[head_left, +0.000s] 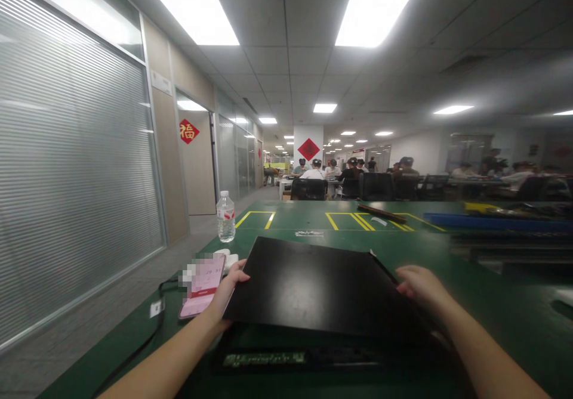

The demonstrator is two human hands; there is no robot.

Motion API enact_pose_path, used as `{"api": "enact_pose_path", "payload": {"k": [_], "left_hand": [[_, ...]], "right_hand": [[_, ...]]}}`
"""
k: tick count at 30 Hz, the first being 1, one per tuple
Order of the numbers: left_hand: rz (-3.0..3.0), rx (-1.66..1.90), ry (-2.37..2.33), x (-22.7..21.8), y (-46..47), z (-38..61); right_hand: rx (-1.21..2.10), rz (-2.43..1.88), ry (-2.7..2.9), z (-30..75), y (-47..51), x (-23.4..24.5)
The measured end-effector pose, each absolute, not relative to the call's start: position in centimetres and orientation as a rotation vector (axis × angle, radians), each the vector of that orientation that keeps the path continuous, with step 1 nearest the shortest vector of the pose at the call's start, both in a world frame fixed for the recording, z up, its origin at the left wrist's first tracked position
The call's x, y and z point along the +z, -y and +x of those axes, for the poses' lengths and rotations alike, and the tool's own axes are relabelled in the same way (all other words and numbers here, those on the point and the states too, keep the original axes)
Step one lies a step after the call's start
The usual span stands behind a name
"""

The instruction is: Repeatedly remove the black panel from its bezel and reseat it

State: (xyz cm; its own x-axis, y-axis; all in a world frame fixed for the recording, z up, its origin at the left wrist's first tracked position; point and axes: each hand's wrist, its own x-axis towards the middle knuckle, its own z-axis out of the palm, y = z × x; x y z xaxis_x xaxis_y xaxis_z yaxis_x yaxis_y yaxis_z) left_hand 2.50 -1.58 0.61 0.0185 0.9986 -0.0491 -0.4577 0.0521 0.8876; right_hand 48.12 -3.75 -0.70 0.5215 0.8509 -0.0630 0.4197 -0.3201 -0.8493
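Observation:
A flat black panel (313, 282) lies tilted over a dark device (277, 357) on the green table (492, 303). My left hand (226, 294) grips the panel's left edge, thumb on top and fingers under it. My right hand (421, 285) holds the panel's right edge with fingers curled over it. A pink phone (203, 291) lies just left of my left hand.
A water bottle (225, 216) stands at the table's far left. A black cable (147, 339) runs off the left edge. Blue and dark trays (496, 223) lie at the right. Several people sit at desks in the background. A glass wall with blinds runs along the left.

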Motion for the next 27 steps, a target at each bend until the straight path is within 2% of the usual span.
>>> {"api": "enact_pose_path", "payload": {"k": [27], "left_hand": [[0.840,1.344,-0.814,-0.7,0.6,2.0]], "right_hand": [[0.668,-1.936,1.012,48.1,4.0,-0.6]]}}
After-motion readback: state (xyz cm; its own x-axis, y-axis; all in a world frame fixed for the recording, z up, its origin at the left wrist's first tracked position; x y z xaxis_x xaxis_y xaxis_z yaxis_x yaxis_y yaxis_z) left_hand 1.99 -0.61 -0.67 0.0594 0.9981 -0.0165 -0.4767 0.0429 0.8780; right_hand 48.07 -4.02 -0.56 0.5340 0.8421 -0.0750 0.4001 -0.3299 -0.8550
